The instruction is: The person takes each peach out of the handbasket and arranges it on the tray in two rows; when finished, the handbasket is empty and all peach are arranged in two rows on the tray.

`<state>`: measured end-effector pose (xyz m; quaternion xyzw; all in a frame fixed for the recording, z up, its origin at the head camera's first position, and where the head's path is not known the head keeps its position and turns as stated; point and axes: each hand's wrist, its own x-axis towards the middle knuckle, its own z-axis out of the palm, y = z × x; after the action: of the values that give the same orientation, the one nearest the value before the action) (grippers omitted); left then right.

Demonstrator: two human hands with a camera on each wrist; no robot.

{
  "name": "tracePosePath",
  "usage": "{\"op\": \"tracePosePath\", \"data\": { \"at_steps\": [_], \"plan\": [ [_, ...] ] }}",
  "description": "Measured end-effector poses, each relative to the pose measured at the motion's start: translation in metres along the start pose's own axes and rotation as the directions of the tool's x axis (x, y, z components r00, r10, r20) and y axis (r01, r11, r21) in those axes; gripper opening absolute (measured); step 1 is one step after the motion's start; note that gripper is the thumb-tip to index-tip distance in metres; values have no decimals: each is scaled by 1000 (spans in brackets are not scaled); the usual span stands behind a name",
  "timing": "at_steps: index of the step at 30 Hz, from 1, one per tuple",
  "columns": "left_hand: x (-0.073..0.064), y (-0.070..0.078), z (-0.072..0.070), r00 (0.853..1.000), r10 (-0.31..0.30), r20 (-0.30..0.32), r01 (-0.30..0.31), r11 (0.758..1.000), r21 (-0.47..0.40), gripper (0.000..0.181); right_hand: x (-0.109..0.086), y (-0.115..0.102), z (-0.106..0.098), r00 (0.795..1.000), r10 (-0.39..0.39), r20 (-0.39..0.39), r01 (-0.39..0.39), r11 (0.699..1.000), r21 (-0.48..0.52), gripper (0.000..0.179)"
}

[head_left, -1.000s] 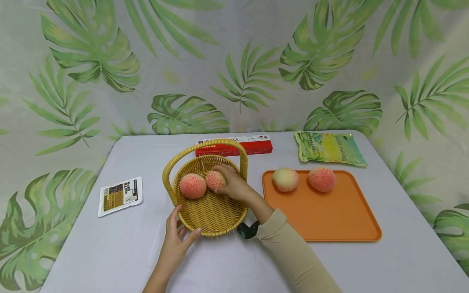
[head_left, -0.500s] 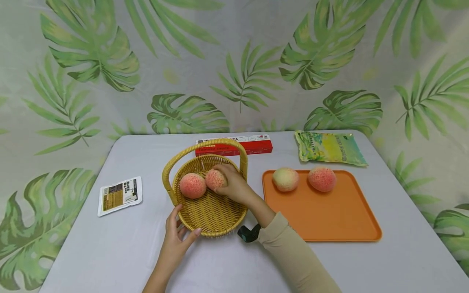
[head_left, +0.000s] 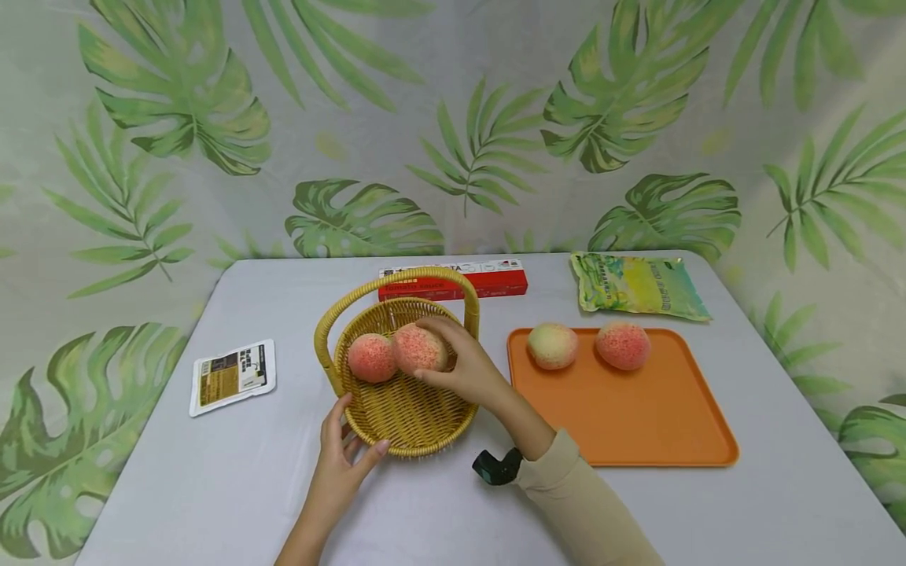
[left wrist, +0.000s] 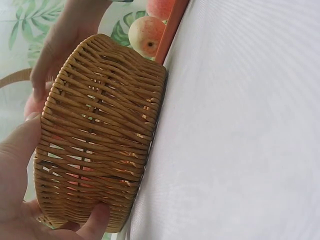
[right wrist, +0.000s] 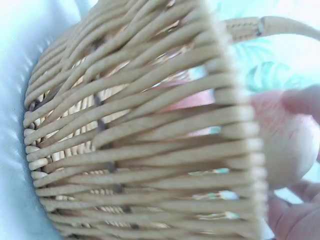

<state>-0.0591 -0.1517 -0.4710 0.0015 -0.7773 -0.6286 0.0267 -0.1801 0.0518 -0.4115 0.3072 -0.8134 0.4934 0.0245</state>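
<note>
My right hand [head_left: 467,365] holds a pink, speckled peach [head_left: 419,350] by its right side, above the floor of a round wicker basket [head_left: 410,417]. In the right wrist view this peach [right wrist: 282,145] shows at the basket's rim, with fingers around it. A second pink peach [head_left: 371,358] lies inside the basket, just left of the held one. My left hand [head_left: 343,452] grips the basket's near left side. In the left wrist view its thumb is at the rim and its fingers press the woven wall [left wrist: 100,130].
To the right, an orange tray [head_left: 623,420] bears a pale peach [head_left: 552,346] and a pink peach [head_left: 623,346]. Behind the basket lies a red tomato sauce box [head_left: 495,281], and a green-yellow pouch [head_left: 640,287] is at the back right. A white packet [head_left: 233,379] lies left. The basket handle [head_left: 396,275] arches overhead.
My right hand has raised the peach from the basket floor, so it looks larger, and the forearm has shifted slightly right. The left hand and the basket have stayed in place.
</note>
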Motion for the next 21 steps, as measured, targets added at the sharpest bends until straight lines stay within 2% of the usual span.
{"op": "tracePosePath", "data": {
  "at_steps": [3,8,13,18,21],
  "plan": [
    [0,0,0,1000,-1,3,1,1000,-5,85,-12,-15,-13,1000,-7,-12,8,995,95,61],
    [0,-2,0,1000,-9,4,9,1000,-16,85,-36,-37,-43,998,-25,-56,38,970,240,63],
    [0,-3,0,1000,-13,-1,13,1000,-13,85,-67,-16,-67,991,-11,-134,38,978,205,68],
    [0,-2,0,1000,-16,0,16,1000,-10,85,-100,-1,-83,976,93,-196,-58,982,181,69],
    [0,-1,-1,1000,-19,4,19,1000,-10,86,-118,9,-88,968,128,-217,-87,978,188,70]
  ]
}}
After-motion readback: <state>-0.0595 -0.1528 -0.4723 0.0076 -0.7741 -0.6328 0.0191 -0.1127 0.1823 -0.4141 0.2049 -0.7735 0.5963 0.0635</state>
